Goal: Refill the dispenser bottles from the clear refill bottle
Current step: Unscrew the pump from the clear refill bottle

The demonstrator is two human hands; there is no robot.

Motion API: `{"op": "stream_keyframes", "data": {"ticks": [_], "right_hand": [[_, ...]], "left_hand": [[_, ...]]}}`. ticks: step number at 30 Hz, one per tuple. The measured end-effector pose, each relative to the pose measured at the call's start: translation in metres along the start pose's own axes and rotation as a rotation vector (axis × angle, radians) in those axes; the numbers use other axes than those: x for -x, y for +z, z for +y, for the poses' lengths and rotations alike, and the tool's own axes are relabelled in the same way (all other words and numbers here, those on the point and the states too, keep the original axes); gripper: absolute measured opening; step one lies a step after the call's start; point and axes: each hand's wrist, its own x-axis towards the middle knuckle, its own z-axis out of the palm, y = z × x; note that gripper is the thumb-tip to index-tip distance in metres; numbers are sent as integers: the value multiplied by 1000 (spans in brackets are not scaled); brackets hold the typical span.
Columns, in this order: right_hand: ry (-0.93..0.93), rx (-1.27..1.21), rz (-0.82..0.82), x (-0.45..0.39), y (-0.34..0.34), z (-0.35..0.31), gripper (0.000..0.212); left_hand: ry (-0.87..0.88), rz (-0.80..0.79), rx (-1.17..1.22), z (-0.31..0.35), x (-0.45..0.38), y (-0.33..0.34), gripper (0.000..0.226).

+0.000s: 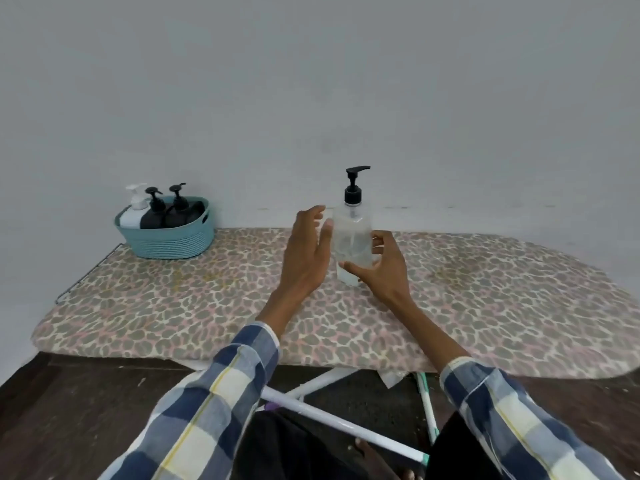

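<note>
Clear bottle (352, 244), black pump (354, 187) on top, stands upright mid ironing board (485, 306), near the far edge by the wall. Liquid inside, level hard to read.

Right hand (384, 268): thumb across the lower front, fingers (379, 244) curled round the right side; it holds the bottle. Left hand (304, 251): fingers straight and spread, just beside the left face, thumb at or near it; contact unclear.

Likely stiff plastic, smooth and a bit slippery, modest weight. Flat sides suit a mid-body grip; the pump collar is the place to twist.

Far left: teal basket (166, 242) with one white (133, 213) and two black dispensers (169, 214), well apart from the hands.
</note>
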Motion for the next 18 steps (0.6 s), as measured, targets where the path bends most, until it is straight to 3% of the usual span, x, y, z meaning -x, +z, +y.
{"op": "stream_keyframes", "data": {"ticks": [4, 8, 18], "right_hand": [[-13, 6, 58, 11, -51, 16, 86], [0, 11, 117, 17, -86, 30, 88], [34, -70, 112, 27, -96, 47, 88]], "left_hand": [[30, -116, 174, 53, -16, 45, 51], [44, -151, 249, 84, -22, 78, 40], [60, -270, 309, 121, -35, 99, 27]]}}
